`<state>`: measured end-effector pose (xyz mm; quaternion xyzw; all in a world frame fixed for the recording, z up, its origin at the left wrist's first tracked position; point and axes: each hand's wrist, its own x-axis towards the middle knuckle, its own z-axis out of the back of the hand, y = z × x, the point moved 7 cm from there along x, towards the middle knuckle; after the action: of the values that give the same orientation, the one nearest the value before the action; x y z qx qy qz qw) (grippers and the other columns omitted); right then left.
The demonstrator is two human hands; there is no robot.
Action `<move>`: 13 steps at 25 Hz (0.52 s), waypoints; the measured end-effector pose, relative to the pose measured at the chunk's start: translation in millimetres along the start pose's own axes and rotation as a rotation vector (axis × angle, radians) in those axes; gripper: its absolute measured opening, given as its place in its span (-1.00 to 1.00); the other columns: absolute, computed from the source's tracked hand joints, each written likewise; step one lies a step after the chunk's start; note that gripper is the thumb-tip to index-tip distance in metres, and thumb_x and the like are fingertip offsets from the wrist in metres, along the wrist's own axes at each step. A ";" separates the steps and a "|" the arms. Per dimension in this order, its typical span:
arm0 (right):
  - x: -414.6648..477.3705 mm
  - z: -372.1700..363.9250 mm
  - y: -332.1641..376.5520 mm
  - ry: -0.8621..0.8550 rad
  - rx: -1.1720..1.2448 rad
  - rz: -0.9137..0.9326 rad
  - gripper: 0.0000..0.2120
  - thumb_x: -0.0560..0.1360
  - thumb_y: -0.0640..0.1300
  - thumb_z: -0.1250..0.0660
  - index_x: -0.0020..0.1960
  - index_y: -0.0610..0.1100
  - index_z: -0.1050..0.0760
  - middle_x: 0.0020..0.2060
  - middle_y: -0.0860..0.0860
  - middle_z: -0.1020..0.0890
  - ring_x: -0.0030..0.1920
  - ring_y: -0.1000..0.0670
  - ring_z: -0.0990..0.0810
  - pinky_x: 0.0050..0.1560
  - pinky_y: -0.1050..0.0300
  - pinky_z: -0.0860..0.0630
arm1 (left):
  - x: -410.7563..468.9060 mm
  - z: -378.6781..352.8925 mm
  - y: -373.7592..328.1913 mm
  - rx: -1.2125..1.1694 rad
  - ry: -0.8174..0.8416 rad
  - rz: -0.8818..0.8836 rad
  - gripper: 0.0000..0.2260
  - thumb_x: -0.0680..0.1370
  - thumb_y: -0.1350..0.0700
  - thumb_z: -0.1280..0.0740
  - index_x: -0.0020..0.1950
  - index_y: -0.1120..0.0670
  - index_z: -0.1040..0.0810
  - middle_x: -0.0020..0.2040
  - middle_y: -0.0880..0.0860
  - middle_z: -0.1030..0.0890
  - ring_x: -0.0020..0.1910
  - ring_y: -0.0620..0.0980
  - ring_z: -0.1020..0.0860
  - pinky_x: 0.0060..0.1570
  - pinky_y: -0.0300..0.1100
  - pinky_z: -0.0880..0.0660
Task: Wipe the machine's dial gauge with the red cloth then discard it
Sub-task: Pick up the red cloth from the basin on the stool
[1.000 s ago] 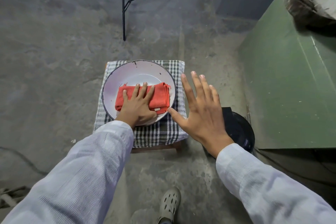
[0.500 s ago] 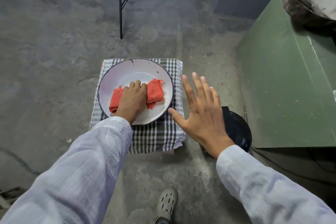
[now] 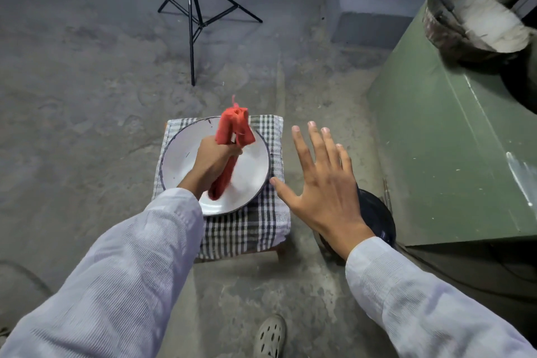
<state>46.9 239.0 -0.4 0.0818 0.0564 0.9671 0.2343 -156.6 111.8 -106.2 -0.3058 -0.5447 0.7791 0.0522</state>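
The white enamel bowl (image 3: 186, 160) on the checked-cloth stool (image 3: 261, 229) holds nothing. Above it the left hand (image 3: 213, 164) is fisted around the bunched red cloth (image 3: 234, 132), both ends blurred. At 3 o'clock the right hand (image 3: 322, 186) hovers spread and empty, hiding part of a black bin (image 3: 377, 221). The green machine (image 3: 453, 154) is cut off at the frame's right edge; no dial shows. Bare floor lies toward 9 o'clock.
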 end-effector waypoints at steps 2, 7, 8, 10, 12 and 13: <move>0.2 16.7 -7.3 -0.022 -0.019 -0.012 -0.10 0.58 0.40 -0.19 0.73 -0.03 -0.01 0.71 -0.16 -0.13 0.70 -0.24 -0.13 0.63 -0.30 -0.21 | -11.2 -14.7 -10.6 -0.428 0.102 0.076 -0.73 0.46 0.31 -0.38 0.13 0.33 -0.68 0.14 0.28 -0.71 0.23 0.26 -0.65 0.37 0.09 -0.53; -2.7 84.6 -29.0 -0.115 -0.029 -0.063 -0.09 0.56 0.41 -0.20 0.73 -0.02 -0.02 0.71 -0.15 -0.11 0.71 -0.22 -0.10 0.64 -0.28 -0.18 | -63.2 -64.7 -80.0 -1.038 0.400 0.075 -0.62 0.56 0.24 -0.18 0.30 0.13 -0.64 0.44 0.29 -0.54 0.47 0.29 -0.49 0.53 0.21 -0.33; -4.8 103.7 -35.5 -0.148 -0.031 -0.077 -0.09 0.56 0.42 -0.19 0.73 -0.01 -0.02 0.71 -0.15 -0.11 0.71 -0.22 -0.10 0.64 -0.28 -0.18 | -75.4 -73.9 -97.4 -1.105 0.433 0.061 -0.56 0.54 0.23 -0.18 0.42 0.13 -0.54 0.49 0.31 -0.48 0.49 0.30 -0.46 0.54 0.22 -0.29; -11.0 144.4 -52.8 -0.221 -0.034 -0.114 -0.10 0.55 0.43 -0.16 0.73 0.00 -0.02 0.71 -0.15 -0.13 0.71 -0.22 -0.10 0.64 -0.27 -0.18 | -99.7 -96.4 -132.7 -1.191 0.525 0.045 -0.42 0.53 0.20 -0.16 0.58 0.15 -0.35 0.56 0.32 -0.39 0.54 0.29 -0.40 0.60 0.22 -0.19; -21.1 187.1 -71.9 -0.282 -0.047 -0.158 -0.10 0.55 0.44 -0.15 0.73 0.02 0.00 0.71 -0.15 -0.12 0.71 -0.21 -0.09 0.65 -0.26 -0.16 | -124.4 -119.3 -168.1 -1.240 0.616 0.033 -0.34 0.52 0.19 -0.13 0.66 0.20 -0.20 0.61 0.28 -0.32 0.59 0.25 -0.33 0.65 0.19 -0.08; -28.8 212.7 -82.8 -0.318 -0.059 -0.181 -0.10 0.55 0.44 -0.15 0.73 0.02 0.02 0.72 -0.14 -0.11 0.71 -0.20 -0.08 0.66 -0.26 -0.15 | -139.1 -132.4 -186.2 -1.258 0.666 0.031 -0.32 0.52 0.18 -0.12 0.67 0.21 -0.15 0.63 0.27 -0.28 0.61 0.24 -0.29 0.66 0.18 -0.03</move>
<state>148.1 313.9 192.1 0.2213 -0.0023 0.9182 0.3286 -20.5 237.1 87.1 -0.5075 -0.8418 0.1829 0.0184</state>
